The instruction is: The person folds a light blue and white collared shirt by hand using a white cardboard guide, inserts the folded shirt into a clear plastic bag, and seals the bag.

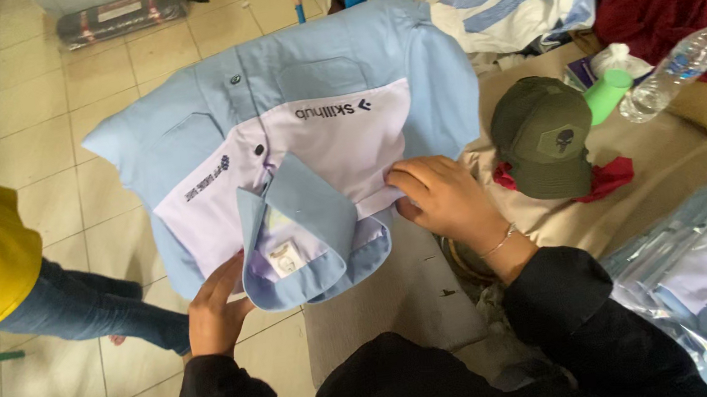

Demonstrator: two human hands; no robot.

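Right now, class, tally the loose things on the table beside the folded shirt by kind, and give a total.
Caps: 1, the olive cap
Plastic bottles: 1, the clear bottle with a blue lid
Green cups: 1
Total: 3
Both hands, left and right, grip the folded shirt.

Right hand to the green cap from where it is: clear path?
Probably yes. The right hand rests on the folded blue shirt, and the green cap lies just beside it on the beige cloth, with nothing between them or on top of the cap.
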